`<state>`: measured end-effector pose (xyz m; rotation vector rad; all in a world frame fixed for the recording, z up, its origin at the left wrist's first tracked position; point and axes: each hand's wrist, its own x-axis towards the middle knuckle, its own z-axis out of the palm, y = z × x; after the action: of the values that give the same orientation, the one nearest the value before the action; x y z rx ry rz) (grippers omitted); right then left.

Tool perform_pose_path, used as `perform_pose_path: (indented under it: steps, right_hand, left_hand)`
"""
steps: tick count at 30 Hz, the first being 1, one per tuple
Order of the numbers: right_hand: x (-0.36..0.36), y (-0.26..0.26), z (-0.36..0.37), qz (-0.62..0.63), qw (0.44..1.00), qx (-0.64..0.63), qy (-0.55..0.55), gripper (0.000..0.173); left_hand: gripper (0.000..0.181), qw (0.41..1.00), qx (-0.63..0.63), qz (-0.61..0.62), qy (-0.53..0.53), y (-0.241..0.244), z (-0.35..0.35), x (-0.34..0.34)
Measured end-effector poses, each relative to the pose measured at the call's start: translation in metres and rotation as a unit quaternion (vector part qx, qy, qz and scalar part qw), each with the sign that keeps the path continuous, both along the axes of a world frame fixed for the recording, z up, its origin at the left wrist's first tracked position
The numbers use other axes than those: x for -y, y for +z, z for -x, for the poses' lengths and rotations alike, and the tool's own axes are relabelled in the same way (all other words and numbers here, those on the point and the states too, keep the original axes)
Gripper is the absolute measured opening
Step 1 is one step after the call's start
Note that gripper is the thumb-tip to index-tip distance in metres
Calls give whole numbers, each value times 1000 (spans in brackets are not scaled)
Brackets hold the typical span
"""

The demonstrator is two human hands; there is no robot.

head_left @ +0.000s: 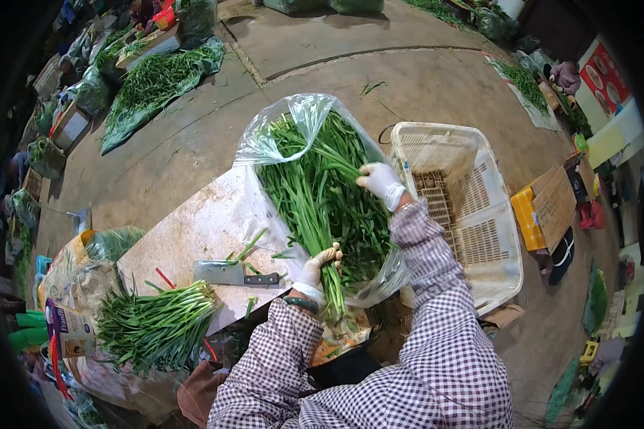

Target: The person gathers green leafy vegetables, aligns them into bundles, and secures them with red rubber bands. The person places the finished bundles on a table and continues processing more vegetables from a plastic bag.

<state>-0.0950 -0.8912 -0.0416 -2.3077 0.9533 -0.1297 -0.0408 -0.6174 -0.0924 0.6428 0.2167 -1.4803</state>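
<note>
My gloved left hand (316,271) grips a bunch of long green leafy stalks (307,214) near its pale lower ends. Some leaves are pinched in my gloved right hand (380,182), at the right side of the same heap. The heap of greens (354,225) lies in a clear plastic bag (257,142), whose mouth is spread around it. Left of my left hand, a cleaver (220,272) with a black handle rests on a stained white board (182,225). At the board's lower edge lies another bundle of greens (161,324), its white ends pointing up and right.
A white plastic crate (469,198) stands right of the bag, only dirt visible on its bottom. Beyond it is a cardboard box (554,206). A woven sack (80,273) sits at the left. Greens heaped on a sheet (155,86) lie farther off, with people at the edges.
</note>
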Motion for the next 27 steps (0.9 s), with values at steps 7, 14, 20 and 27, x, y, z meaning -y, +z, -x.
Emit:
perform_pose_path:
  steps: [7,14,20,27]
  right_hand:
    - [-53,40,65,-395,892,211,-56,18]
    - [-105,21,78,-397,909,120,-25,28]
    - [-133,-7,49,-358,924,89,105,30]
    - [-60,-8,-3,-164,976,137,29,21]
  left_hand:
    - [19,997,17,-69,5,0,-5,-1]
    - [30,998,8,-28,-54,0,4,1]
    - [29,990,101,-9,-101,3,-3,-7]
    - [35,999,-15,21,-38,57,12,-27]
